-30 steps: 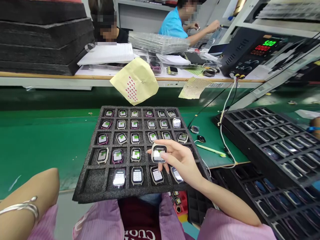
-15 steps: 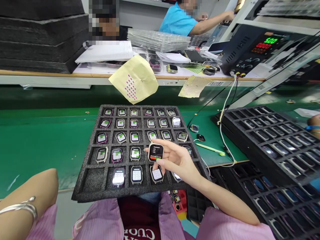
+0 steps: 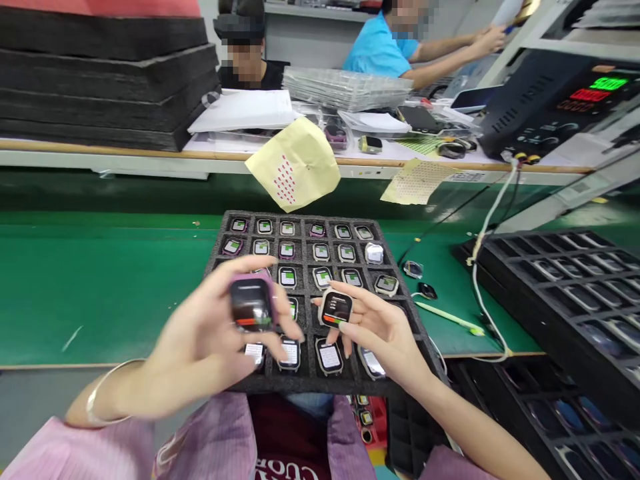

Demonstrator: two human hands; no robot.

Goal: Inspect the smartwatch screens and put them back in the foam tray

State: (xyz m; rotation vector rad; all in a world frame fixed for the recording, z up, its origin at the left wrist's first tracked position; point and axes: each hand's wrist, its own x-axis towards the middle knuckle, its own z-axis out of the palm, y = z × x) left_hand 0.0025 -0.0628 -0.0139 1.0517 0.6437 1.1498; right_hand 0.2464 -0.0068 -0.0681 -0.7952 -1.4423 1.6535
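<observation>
My left hand (image 3: 200, 333), a little blurred, has its fingers curled round a purple-cased smartwatch (image 3: 251, 303). Dark with a red-orange strip low down, its screen faces up toward me. In my right hand (image 3: 383, 327) a light-cased smartwatch (image 3: 336, 309) is held between thumb and fingers; its screen shows small white text over a red-orange and green strip. Both hands are above a black foam tray (image 3: 300, 381) with several smartwatches in its compartments, many with white and green screens. My left hand hides part of the tray's left side.
A power supply (image 3: 555, 110) stands on the shelf at right, its cables (image 3: 477, 267) hanging down. Filled watch trays (image 3: 565, 293) lie to the right. A light-green pen-like tool (image 3: 450, 317) rests on the green bench (image 3: 100, 287). Black foam trays (image 3: 100, 80) are stacked at upper left; two people sit opposite.
My left hand has come in from the left over the tray, now with the purple smartwatch. My right hand still holds the light-cased one. The view has shifted slightly left.
</observation>
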